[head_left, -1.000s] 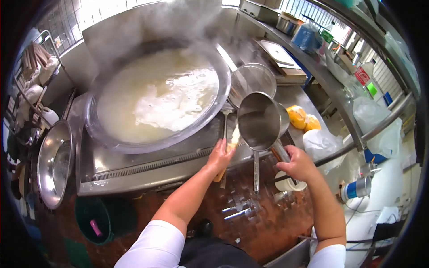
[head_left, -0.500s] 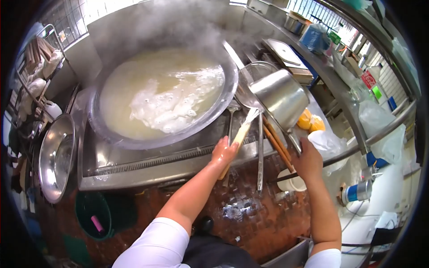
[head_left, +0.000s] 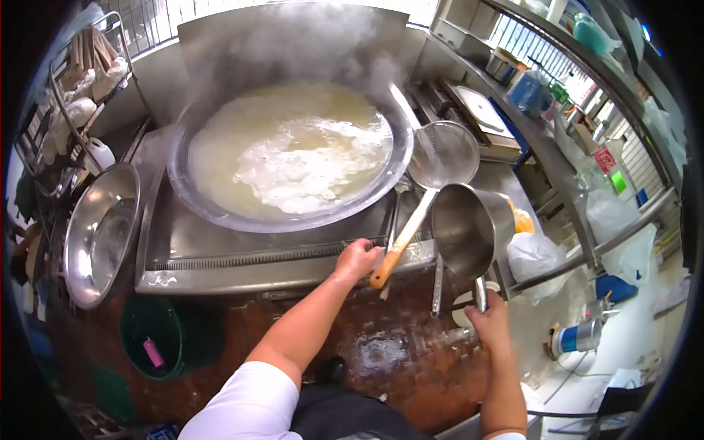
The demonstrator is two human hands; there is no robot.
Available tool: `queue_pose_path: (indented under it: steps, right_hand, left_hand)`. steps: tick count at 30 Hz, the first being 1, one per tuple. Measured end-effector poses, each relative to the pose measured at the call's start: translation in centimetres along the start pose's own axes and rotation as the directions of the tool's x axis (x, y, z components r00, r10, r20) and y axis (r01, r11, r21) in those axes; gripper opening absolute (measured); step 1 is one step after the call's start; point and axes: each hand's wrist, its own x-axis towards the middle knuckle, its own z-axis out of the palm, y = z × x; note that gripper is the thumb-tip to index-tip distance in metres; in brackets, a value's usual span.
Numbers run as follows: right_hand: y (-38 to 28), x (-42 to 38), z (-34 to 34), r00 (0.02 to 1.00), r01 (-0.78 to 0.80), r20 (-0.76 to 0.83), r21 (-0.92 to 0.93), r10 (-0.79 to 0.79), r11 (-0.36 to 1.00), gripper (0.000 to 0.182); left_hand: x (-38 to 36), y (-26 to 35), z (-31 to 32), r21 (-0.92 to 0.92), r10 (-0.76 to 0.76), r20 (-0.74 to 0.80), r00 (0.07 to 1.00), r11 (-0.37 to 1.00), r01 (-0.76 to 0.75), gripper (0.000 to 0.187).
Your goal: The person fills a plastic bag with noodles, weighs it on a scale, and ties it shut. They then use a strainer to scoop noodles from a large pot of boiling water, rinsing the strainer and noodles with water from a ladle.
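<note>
My right hand (head_left: 490,317) grips the handle of a deep metal saucepan (head_left: 473,231), tipped so that its inside faces me. Behind the pan lies a round mesh strainer (head_left: 443,150); its wooden handle (head_left: 403,238) slants down toward me. Just left of that handle's end is my left hand (head_left: 358,260), loosely curled, with a gap between thumb and fingers and nothing visible in it. A slim metal utensil handle (head_left: 394,216) runs close to its fingertips. Pale foam (head_left: 308,161) floats on cloudy liquid in the large steaming vat (head_left: 246,220).
A shiny metal basin (head_left: 103,231) leans at the left. Below it stands a dark green bucket (head_left: 150,334) with a pink object inside. White plastic bags (head_left: 539,255) and an orange item (head_left: 523,220) lie to the right. The tiled floor (head_left: 425,367) looks wet.
My left hand has let go of the strainer's wooden handle. The saucepan has moved down toward me and turned, its inside now showing. The strainer now lies flat beside the vat, and the view has shifted.
</note>
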Motion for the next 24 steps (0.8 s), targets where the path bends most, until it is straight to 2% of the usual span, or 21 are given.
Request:
queue_pose_path:
  steps: [3, 5, 7, 8, 9, 11, 13, 14, 15, 17, 18, 19, 21, 22, 23, 24]
  right_hand:
    - [-0.7, -1.0, 0.0, 0.997, -0.066, 0.041, 0.014, 0.065, 0.998, 0.037]
    - [-0.6, -1.6, -0.1, 0.998, -0.056, 0.017, 0.035, 0.055, 0.998, 0.036]
    - [0.1, -1.8, -0.1, 1.000, -0.024, -0.009, 0.067, 0.025, 0.997, 0.036]
    - [0.8, -2.2, -0.2, 0.999, -0.020, -0.025, 0.086, 0.023, 0.996, 0.035]
    - [0.5, -2.4, -0.2, 0.999, -0.017, -0.039, 0.109, 0.021, 0.994, 0.035]
    - [0.5, -3.3, -0.5, 0.999, -0.031, -0.007, 0.195, 0.033, 0.980, 0.033]
    - [-1.5, -4.2, -0.8, 0.989, -0.125, 0.106, 0.271, 0.099, 0.955, 0.034]
    - [-0.8, -4.5, -0.5, 0.964, -0.202, 0.246, 0.422, 0.103, 0.884, 0.034]
    - [-1.8, -4.5, 0.0, 0.958, -0.200, 0.273, 0.423, 0.086, 0.884, 0.034]
    - [-5.4, -4.9, 0.5, 0.841, -0.274, 0.540, 0.433, -0.004, 0.859, 0.033]
    - [-8.1, -5.2, 1.4, 0.726, -0.455, 0.687, 0.475, 0.006, 0.753, 0.036]
    - [-8.3, -4.9, 3.4, 0.643, -0.385, 0.762, 0.409, -0.077, 0.827, 0.041]
    - [-13.0, -5.2, 8.1, 0.421, -0.275, 0.895, 0.285, -0.151, 0.918, 0.045]
    - [-15.1, -5.9, 11.3, 0.305, -0.271, 0.937, 0.257, -0.170, 0.928, 0.046]
    - [-15.4, -7.0, 15.7, 0.250, -0.208, 0.936, 0.301, -0.247, 0.931, 0.044]
    - [-18.0, -8.4, 18.9, 0.164, -0.126, 0.965, 0.224, -0.203, 0.966, 0.044]
  left_hand:
    - [-0.6, 0.4, -1.1, 0.028, 0.001, 0.027, 1.000, 1.000, -0.002, 0.055]
    - [-0.9, 0.5, -1.6, 0.029, 0.009, 0.024, 1.000, 1.000, -0.009, 0.054]
    - [-1.1, -0.3, -1.8, -0.059, 0.012, 0.035, 0.999, 0.998, -0.010, 0.052]
    - [-1.6, -0.9, -2.1, -0.117, 0.043, 0.017, 0.999, 0.992, -0.041, 0.043]
    - [-2.9, -1.2, -3.0, -0.110, 0.037, 0.008, 0.999, 0.993, -0.036, 0.043]
    - [-6.6, -2.4, -5.2, -0.207, 0.191, 0.010, 0.982, 0.961, -0.185, 0.023]
    - [-10.7, -5.5, -7.7, -0.111, 0.275, 0.016, 0.961, 0.956, -0.272, 0.011]
    - [-13.1, -7.4, -9.2, 0.009, 0.254, 0.062, 0.965, 0.967, -0.255, 0.008]
    - [-15.8, -9.6, -10.8, 0.128, 0.220, 0.104, 0.970, 0.964, -0.233, 0.007]
    - [-21.7, -15.3, -13.5, 0.311, -0.008, 0.136, 0.991, 0.950, -0.035, 0.008]
    - [-24.8, -18.2, -14.7, 0.366, -0.113, 0.107, 0.988, 0.928, 0.067, 0.009]
    - [-27.8, -20.7, -16.0, 0.412, -0.221, 0.069, 0.973, 0.894, 0.174, 0.010]
    - [-33.9, -25.3, -18.6, 0.368, -0.450, -0.069, 0.890, 0.818, 0.442, 0.014]
    - [-35.8, -27.9, -20.4, 0.405, -0.620, 0.014, 0.784, 0.721, 0.562, 0.020]
    - [-38.7, -33.2, -21.6, 0.377, -0.573, 0.103, 0.813, 0.779, 0.501, 0.032]
    - [-41.2, -33.3, -22.8, 0.111, -0.767, 0.039, 0.641, 0.640, 0.760, 0.038]
